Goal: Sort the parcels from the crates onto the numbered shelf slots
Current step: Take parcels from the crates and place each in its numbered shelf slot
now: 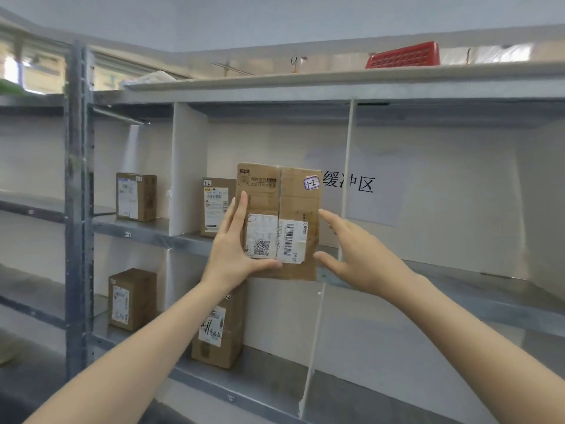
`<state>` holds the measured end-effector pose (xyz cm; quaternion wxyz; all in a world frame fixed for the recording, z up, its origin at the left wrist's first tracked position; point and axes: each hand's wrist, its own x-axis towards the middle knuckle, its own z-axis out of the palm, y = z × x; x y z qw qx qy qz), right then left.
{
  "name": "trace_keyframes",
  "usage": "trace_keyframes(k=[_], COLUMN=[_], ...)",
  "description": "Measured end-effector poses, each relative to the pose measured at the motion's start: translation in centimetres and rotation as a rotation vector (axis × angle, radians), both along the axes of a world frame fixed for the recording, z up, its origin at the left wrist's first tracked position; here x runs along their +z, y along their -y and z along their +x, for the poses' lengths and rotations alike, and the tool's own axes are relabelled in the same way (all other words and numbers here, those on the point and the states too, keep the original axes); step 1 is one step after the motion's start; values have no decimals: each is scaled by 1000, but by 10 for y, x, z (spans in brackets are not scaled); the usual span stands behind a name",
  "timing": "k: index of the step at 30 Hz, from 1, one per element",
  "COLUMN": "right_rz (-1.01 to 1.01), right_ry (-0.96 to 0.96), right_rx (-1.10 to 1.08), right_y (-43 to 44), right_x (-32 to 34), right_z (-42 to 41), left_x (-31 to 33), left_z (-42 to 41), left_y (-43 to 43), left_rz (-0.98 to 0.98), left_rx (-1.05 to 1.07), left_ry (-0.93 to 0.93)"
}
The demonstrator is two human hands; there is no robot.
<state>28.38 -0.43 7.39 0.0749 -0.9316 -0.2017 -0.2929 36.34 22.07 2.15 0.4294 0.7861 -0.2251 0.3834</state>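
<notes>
I hold a brown cardboard parcel upright in front of the middle shelf; a sticker at its top right reads "1-2". My left hand grips its left side, fingers straight up along the edge and thumb across the lower front. At the parcel's right edge is my right hand, fingers spread and straight, the fingertips at or just off the cardboard. Behind my left hand, another parcel marked "1-2" stands in the same slot.
More parcels stand on the shelves: one in the left middle slot and two below. White dividers split the slots. A paper sign hangs on the back wall. A red basket lies on top.
</notes>
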Motion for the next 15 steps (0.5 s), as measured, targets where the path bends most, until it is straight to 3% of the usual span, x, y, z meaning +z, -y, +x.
trace_keyframes(k=[15], right_rz=[55], right_ry=[64], right_rx=[-35], right_y=[-10], right_x=[-2], right_z=[108], left_x=[11], left_z=[100], left_y=[12], left_rz=[19], left_rx=[-50], left_ry=[33])
